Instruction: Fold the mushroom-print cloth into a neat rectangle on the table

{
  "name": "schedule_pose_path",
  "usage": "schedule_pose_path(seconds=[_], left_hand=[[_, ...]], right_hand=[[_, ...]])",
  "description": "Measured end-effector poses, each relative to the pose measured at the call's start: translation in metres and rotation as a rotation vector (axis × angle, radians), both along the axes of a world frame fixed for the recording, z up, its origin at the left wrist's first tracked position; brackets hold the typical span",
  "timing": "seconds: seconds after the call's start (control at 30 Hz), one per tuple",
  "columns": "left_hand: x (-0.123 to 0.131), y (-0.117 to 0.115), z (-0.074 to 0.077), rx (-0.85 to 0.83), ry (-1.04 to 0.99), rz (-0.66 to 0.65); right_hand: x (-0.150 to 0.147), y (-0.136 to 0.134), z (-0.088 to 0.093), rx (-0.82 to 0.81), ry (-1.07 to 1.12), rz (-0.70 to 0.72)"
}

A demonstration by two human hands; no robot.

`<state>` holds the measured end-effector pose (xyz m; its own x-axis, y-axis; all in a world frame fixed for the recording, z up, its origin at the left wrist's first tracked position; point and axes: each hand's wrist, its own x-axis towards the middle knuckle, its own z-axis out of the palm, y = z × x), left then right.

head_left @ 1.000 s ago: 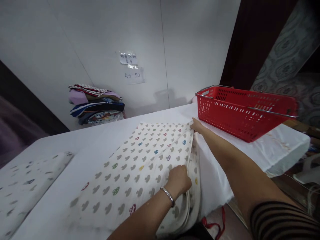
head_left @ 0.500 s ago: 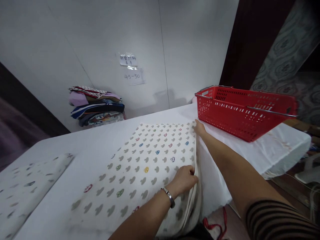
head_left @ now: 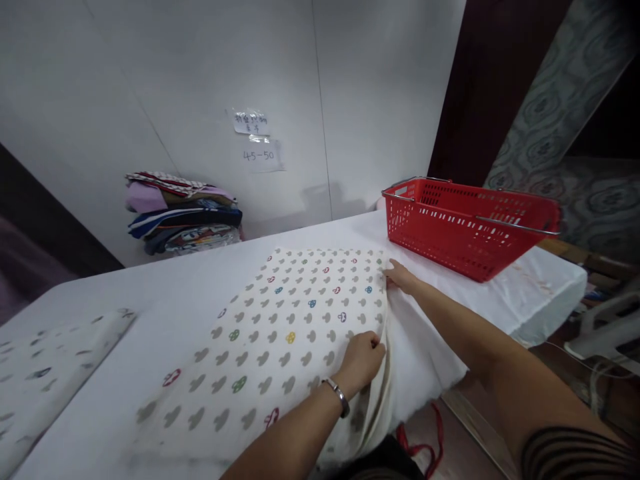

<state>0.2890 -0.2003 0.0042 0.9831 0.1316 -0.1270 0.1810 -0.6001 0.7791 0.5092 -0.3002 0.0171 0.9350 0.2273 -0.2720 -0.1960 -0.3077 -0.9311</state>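
Note:
A white cloth (head_left: 285, 317) printed with grey and coloured mushrooms lies folded in layers on the table. My left hand (head_left: 364, 357), a metal bracelet at its wrist, is closed on the cloth's right edge near me; its fingertips are partly hidden. Farther along the same edge, just below the far right corner, my right hand (head_left: 401, 277) pinches the cloth, with its fingertips partly out of sight. Loose layers of the cloth hang over the table's front edge below my left hand.
A red plastic basket (head_left: 465, 240) with metal handles stands at the table's back right. Another patterned white cloth (head_left: 55, 373) lies at the left. Folded fabrics (head_left: 185, 217) are stacked by the wall, under paper signs (head_left: 257, 140). The white tabletop (head_left: 195, 283) runs between them.
My right hand has come slightly toward me along the cloth's right edge, away from the far corner. My left hand keeps its hold. The view has shifted a little.

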Motion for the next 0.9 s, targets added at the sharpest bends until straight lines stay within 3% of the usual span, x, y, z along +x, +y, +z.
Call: schedule_pose_path(seconds=[0.17, 0.3, 0.6, 0.9], left_hand=[[-0.001, -0.001, 0.001, -0.003, -0.026, 0.053], [-0.002, -0.001, 0.004, -0.041, -0.045, 0.097], [-0.011, 0.004, 0.002, -0.456, -0.070, 0.388], [-0.010, 0.003, 0.000, -0.275, -0.093, 0.211]], right_hand=[[-0.042, -0.014, -0.006, 0.183, 0.103, 0.076], [-0.053, -0.018, -0.010, 0.276, 0.138, 0.099], [-0.062, -0.027, -0.007, 0.377, 0.265, 0.166], [-0.058, -0.003, -0.014, 0.228, 0.092, -0.065]])
